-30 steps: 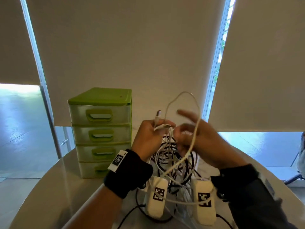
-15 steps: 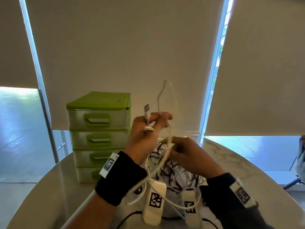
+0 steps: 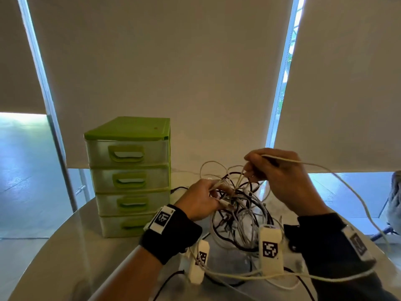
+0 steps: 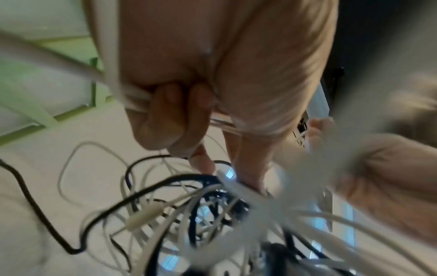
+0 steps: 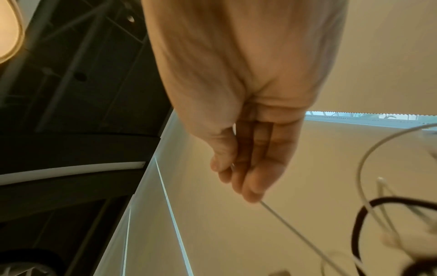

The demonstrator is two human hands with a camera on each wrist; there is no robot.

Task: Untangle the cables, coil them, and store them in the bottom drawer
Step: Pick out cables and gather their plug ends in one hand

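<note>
1. Your left hand (image 3: 200, 199) sits low over the tangle of cables (image 3: 238, 213), knuckles toward the drawer unit (image 3: 130, 177), fingers curled tight round several white strands at the tangle's left edge.
2. Your right hand (image 3: 282, 177) is raised higher, on the tangle's right side, wrist bent down. It pinches one white cable (image 3: 338, 177) between thumb and fingertips; that cable runs out to the right, drops, and sweeps back across the table (image 3: 54, 257) in front of you.
3. The tangle rests on the table between your two hands, just right of the drawer unit; black and white cables are wound together in it, too knotted to count.
4. The left wrist view shows what the head view hides: white strands passing through your closed left hand (image 4: 179, 115), and a pale plug (image 4: 144, 216) loose in the tangle below.
5. The right wrist view shows your right hand (image 5: 246, 164) from below, fingers long and close together, a thin white cable (image 5: 295, 233) leaving the fingertips. Only the thumb closes against them.
6. Counted: one drawer unit with four drawers, all closed, the bottom drawer (image 3: 128, 224) among them; two hands; two black wristbands, one per wrist.
</note>
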